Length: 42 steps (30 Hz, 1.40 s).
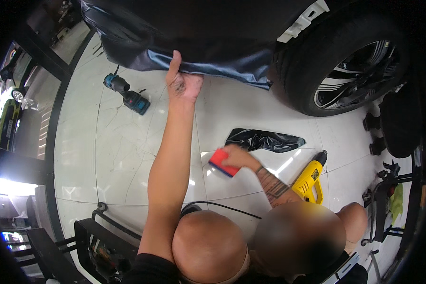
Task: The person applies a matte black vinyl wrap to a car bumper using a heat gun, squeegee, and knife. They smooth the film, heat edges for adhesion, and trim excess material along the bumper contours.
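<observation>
The left hand (pixel 185 86) is positioned at the lower edge of the glossy black sheet (pixel 232 67), left of the wheel (pixel 300 71); its thumb is extended up against the front, the remaining fingers are hidden behind, and their grip cannot be determined. The right hand (pixel 237 157), slightly blurred, has its fingers closed around a red block (pixel 219 159), near the loose black scrap (pixel 270 142) and yellow heat gun (pixel 307 181).

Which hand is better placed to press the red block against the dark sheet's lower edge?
Likely the right hand: it holds the red block, while the left hand is at the lower edge of the dark sheet, its fingers hidden.
</observation>
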Motion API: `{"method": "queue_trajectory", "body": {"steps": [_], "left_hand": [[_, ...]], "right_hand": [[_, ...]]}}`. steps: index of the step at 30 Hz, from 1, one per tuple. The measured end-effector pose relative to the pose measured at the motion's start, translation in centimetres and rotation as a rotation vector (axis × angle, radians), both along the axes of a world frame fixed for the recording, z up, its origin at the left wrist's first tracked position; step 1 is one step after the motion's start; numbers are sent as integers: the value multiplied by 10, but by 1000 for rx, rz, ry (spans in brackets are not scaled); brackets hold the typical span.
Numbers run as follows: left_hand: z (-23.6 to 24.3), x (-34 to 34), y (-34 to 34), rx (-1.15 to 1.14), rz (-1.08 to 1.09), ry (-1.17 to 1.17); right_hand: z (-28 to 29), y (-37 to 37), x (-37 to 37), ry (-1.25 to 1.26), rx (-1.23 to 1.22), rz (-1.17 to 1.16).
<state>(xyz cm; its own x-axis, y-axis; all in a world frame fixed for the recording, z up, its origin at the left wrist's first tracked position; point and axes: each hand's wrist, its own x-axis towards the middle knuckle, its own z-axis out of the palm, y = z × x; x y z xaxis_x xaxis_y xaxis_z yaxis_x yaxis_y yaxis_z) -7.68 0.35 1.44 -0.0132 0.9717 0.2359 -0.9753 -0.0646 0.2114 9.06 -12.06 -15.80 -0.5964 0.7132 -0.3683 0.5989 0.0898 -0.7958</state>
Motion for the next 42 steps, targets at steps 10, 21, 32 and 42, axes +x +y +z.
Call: {"method": "queue_trajectory", "body": {"steps": [10, 21, 32, 42], "left_hand": [[-31, -12, 28, 150, -34, 80], [-36, -34, 18, 219, -76, -112], [-15, -57, 3, 111, 21, -136], [-31, -22, -8, -26, 32, 6]], "right_hand": [[200, 30, 25, 247, 117, -127], [-53, -51, -29, -135, -4, 169], [297, -25, -39, 318, 377, -22], [392, -133, -44, 109, 1522, 552]]}}
